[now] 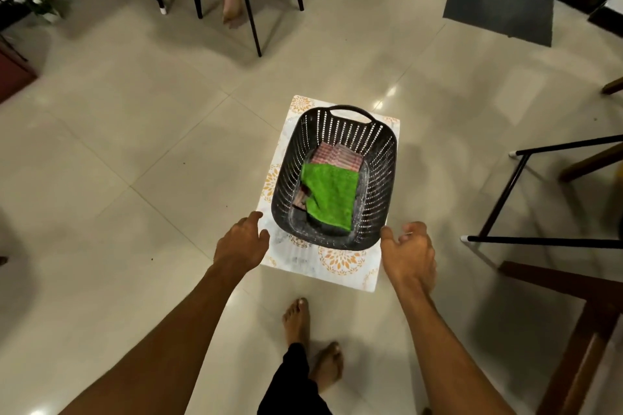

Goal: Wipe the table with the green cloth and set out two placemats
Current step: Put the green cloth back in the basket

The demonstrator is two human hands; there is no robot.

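Observation:
A black slotted basket (377, 158) stands on a small table with a white top patterned in orange (340, 266). Inside it a green cloth (332, 194) lies over folded red-and-white checked placemats (337, 155). My left hand (241, 241) is at the table's near left edge, its fingertips touching the top beside the basket. Over at the near right edge is my right hand (409, 251), thumb by the basket's corner and fingers loosely curled on nothing. Neither hand holds the cloth or the basket.
The table stands on a tiled floor with my bare feet (296, 320) just before it. Black chair legs (249, 0) and another person's foot (232, 0) are at the back, a black-framed chair (505, 185) and wooden furniture (573, 330) at right, a dark doormat (499, 8) far right.

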